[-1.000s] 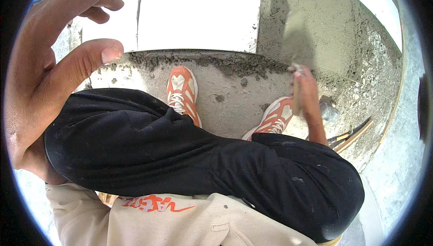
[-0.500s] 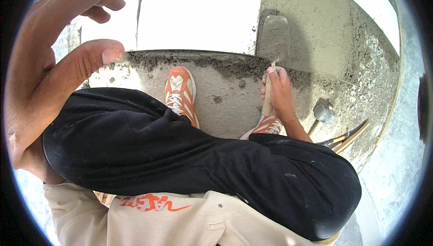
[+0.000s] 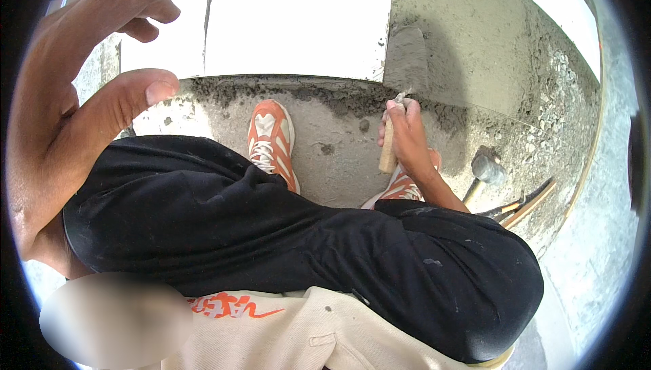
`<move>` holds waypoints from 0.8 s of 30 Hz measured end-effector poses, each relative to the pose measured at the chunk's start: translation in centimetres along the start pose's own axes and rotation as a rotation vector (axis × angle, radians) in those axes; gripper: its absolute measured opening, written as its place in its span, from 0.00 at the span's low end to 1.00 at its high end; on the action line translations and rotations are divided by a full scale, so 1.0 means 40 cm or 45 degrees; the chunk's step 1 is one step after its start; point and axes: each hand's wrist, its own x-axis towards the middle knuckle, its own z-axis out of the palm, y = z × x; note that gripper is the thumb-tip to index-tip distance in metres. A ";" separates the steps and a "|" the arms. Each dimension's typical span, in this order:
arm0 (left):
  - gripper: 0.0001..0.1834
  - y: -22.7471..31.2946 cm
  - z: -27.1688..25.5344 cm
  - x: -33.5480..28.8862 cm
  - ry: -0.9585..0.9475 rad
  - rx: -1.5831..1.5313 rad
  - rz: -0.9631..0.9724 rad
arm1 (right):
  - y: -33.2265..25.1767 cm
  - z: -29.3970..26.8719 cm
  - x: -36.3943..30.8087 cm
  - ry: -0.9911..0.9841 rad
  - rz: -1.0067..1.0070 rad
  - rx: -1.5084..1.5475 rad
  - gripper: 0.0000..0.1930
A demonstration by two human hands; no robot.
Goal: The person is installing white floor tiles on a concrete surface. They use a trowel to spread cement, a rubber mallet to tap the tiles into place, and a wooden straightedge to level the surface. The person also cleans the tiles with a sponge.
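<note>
My right hand (image 3: 408, 132) is closed round the pale wooden handle of a trowel (image 3: 407, 51). Its mortar-smeared blade lies on the wet grey mortar bed (image 3: 485, 37), against the right edge of a large white tile (image 3: 305, 24). Close to the camera at upper left is my left hand (image 3: 88, 78), raised with thumb and fingers apart and nothing in it. Crumbly dark mortar (image 3: 325, 95) runs along the near edge of the white tile.
A mallet (image 3: 487, 168) with a grey head lies right of my right foot. Beside it are thin tools or strips (image 3: 529, 204), partly hidden by my knee. Gravelly rubble (image 3: 559, 92) lies at the right. My orange and white shoe (image 3: 271, 139) stands before the tile.
My right hand and the trowel have shifted slightly left, bringing the blade closer to the tile's edge. The left hand has moved a little left, still spread.
</note>
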 end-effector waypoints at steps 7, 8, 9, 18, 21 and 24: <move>0.48 -0.002 0.001 0.002 0.010 0.003 0.022 | -0.035 0.013 0.009 -0.008 0.022 -0.158 0.21; 0.48 -0.003 0.003 0.001 0.013 -0.010 0.022 | -0.028 0.012 0.007 0.019 -0.014 -0.133 0.22; 0.48 -0.008 0.005 -0.002 0.020 -0.012 0.025 | -0.022 0.014 0.009 0.043 -0.055 -0.108 0.22; 0.46 -0.009 0.007 0.008 0.070 -0.091 0.094 | -0.024 -0.022 0.004 0.051 -0.050 0.071 0.20; 0.47 -0.010 0.014 0.006 0.059 -0.134 0.068 | -0.018 -0.015 0.007 0.071 -0.008 0.067 0.19; 0.47 0.009 0.013 0.009 0.046 -0.198 0.006 | -0.040 -0.049 0.015 0.306 -0.103 0.123 0.16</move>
